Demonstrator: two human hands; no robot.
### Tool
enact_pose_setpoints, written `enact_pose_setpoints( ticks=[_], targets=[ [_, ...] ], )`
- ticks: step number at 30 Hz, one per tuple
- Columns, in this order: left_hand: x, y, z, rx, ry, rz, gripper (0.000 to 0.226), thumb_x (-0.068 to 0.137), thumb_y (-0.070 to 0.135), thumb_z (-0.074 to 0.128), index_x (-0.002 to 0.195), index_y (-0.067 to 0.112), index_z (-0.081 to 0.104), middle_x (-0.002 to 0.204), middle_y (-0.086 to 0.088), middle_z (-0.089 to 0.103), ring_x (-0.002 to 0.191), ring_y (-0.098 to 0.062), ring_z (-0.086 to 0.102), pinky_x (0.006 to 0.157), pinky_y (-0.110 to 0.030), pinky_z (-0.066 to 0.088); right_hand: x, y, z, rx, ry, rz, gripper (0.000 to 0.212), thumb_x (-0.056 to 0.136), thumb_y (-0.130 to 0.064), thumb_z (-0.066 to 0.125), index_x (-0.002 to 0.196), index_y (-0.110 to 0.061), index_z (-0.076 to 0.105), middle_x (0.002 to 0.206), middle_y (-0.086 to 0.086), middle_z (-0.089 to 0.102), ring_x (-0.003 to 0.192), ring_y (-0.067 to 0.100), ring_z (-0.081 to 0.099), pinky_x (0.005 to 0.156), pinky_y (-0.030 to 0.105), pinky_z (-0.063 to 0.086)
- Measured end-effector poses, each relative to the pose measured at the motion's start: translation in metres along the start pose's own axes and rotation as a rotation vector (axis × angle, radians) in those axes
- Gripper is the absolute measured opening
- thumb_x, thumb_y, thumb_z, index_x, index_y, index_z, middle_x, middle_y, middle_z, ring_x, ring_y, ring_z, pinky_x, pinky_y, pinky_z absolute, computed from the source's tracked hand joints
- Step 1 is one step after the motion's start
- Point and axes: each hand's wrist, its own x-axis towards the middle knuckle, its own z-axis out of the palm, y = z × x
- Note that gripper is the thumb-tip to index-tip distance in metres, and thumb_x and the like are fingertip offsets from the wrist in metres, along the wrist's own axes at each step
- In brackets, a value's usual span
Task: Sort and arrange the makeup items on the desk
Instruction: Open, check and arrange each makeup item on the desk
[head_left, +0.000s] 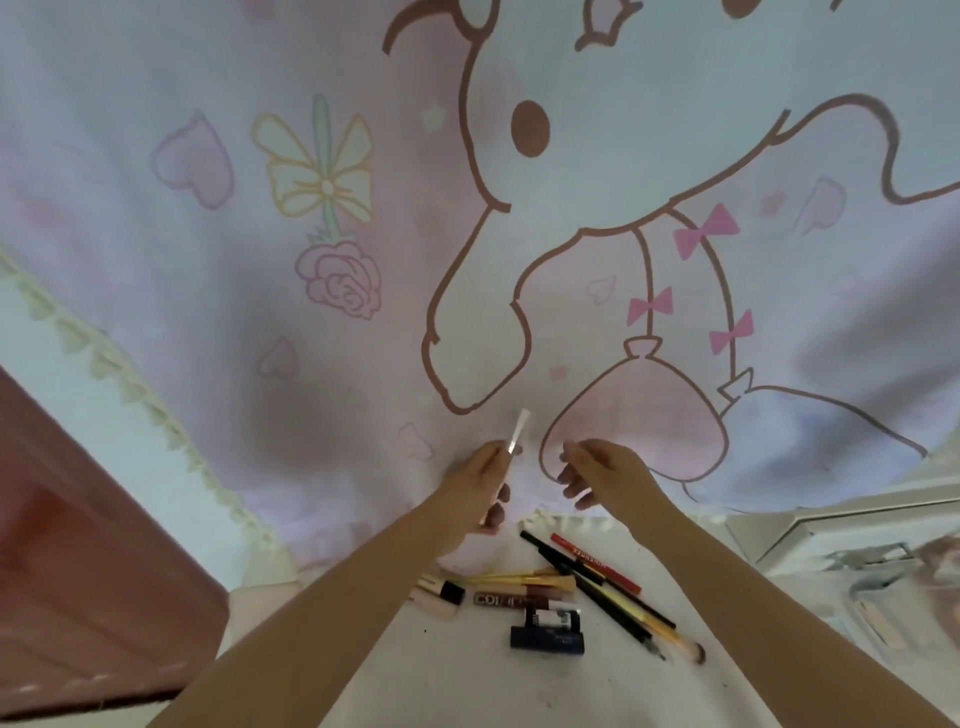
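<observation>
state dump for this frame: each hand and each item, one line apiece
left hand: raised, grips the clear wand
clear wand: held tilted, tip up
right hand: raised, fingers curled; whether it holds anything, cannot tell
red pencil: lying on the desk
dark blue compact: lying flat, shut
black-capped tube: lying, capped

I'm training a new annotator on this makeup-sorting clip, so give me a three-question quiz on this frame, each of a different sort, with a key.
1. True or false: the left hand holds a thin white-tipped stick.
2. Multiple choice: the red pencil lies (A) in the right hand, (B) on the white desk among the dark pencils, (C) on the pink cartoon cloth.
3. Fill in: the squat dark blue item lies nearest the ____ edge of the pile.

Key: 1 true; 2 B; 3 near (the person's side).
</observation>
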Motion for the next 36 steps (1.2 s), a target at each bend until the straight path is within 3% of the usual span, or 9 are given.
enact_pose_setpoints(
  ticks=[3,6,10,13,18,20,25,31,36],
  targets=[
    [-0.004,0.003,-0.002,0.657,-0.117,0.201,0.017,0.097,0.026,0.042,0.095,0.016,0.055,0.062,0.005,0.040,0.053,-0.008,0.035,0.051,-0.019,0.032,0.004,-0.016,-0.002,-0.144,-0.062,0.087,0.038,0.097,-0.039,0.038,0.074,-0.014,0.055,0.060,0.001,0.055,0.046,0.014,0.050,0.045,0.021,0.040],
    [-0.008,0.011,-0.001,0.939,-0.141,0.312,0.030,0.094,0.022,0.048,0.065,0.017,0.040,0.062,0.006,0.035,0.055,-0.006,0.033,0.053,-0.018,0.028,0.006,-0.019,0.000,-0.465,-0.150,0.118,0.054,0.096,-0.046,0.032,0.054,-0.013,0.037,0.041,-0.002,0.038,0.029,0.009,0.034,0.040,0.018,0.031],
    [-0.015,0.020,-0.003,1.135,-0.038,0.433,0.021,0.098,0.028,0.039,0.089,0.012,0.048,0.074,0.004,0.041,0.065,-0.014,0.041,0.059,-0.025,0.033,0.004,-0.019,-0.002,-0.496,-0.095,0.157,0.048,0.097,-0.040,0.034,0.057,-0.014,0.029,0.051,0.000,0.024,0.037,0.012,0.025,0.041,0.019,0.024],
    [-0.021,0.022,-0.005,1.412,0.071,0.502,0.034,0.100,0.036,0.026,0.100,0.009,0.047,0.074,0.001,0.044,0.064,-0.019,0.042,0.051,-0.027,0.029,-0.006,-0.031,-0.001,-0.511,0.001,-0.012,0.052,0.099,-0.029,0.031,0.049,-0.013,0.029,0.048,0.000,0.026,0.042,0.013,0.026,0.045,0.021,0.024],
    [-0.032,0.033,-0.011,0.947,-0.208,0.439,0.036,0.100,0.026,0.029,0.065,0.020,0.037,0.059,0.007,0.036,0.050,-0.004,0.033,0.049,-0.013,0.031,-0.029,-0.035,-0.004,-0.814,0.109,-0.478,0.047,0.084,-0.050,0.009,0.052,-0.020,0.027,0.048,-0.006,0.031,0.045,0.006,0.028,0.048,0.024,0.026],
    [-0.039,0.035,-0.010,0.810,-0.225,0.392,0.037,0.100,0.023,0.032,0.064,0.022,0.038,0.058,0.007,0.038,0.048,-0.001,0.033,0.049,-0.009,0.032,-0.030,-0.034,-0.010,-0.715,0.146,-0.633,0.042,0.088,-0.044,0.027,0.052,-0.022,0.027,0.046,-0.011,0.026,0.040,0.007,0.025,0.043,0.019,0.024],
    [-0.043,0.041,-0.012,1.009,-0.162,0.446,0.018,0.099,0.030,0.035,0.089,0.017,0.042,0.062,0.008,0.040,0.051,-0.005,0.034,0.046,-0.014,0.030,-0.028,-0.042,-0.028,-0.376,-0.121,-0.271,0.036,0.094,-0.025,0.049,0.059,-0.021,0.043,0.048,-0.004,0.041,0.039,0.008,0.037,0.047,0.017,0.034],
    [-0.046,0.051,-0.013,0.973,-0.134,0.471,0.014,0.098,0.029,0.037,0.090,0.017,0.037,0.060,0.006,0.037,0.049,-0.007,0.030,0.043,-0.015,0.027,-0.028,-0.036,-0.040,-0.014,-0.144,-0.419,0.033,0.080,0.013,0.057,0.074,-0.020,0.060,0.078,-0.006,0.059,0.068,-0.002,0.058,0.067,0.017,0.051],
    [-0.044,0.050,-0.016,1.088,-0.046,0.484,0.017,0.098,0.031,0.035,0.089,0.018,0.038,0.060,0.006,0.039,0.051,-0.009,0.034,0.049,-0.020,0.028,-0.030,-0.045,-0.040,0.028,-0.185,-0.249,0.017,0.095,-0.015,0.046,0.087,-0.021,0.060,0.080,-0.001,0.064,0.064,0.012,0.062,0.056,0.020,0.051]
  ],
)
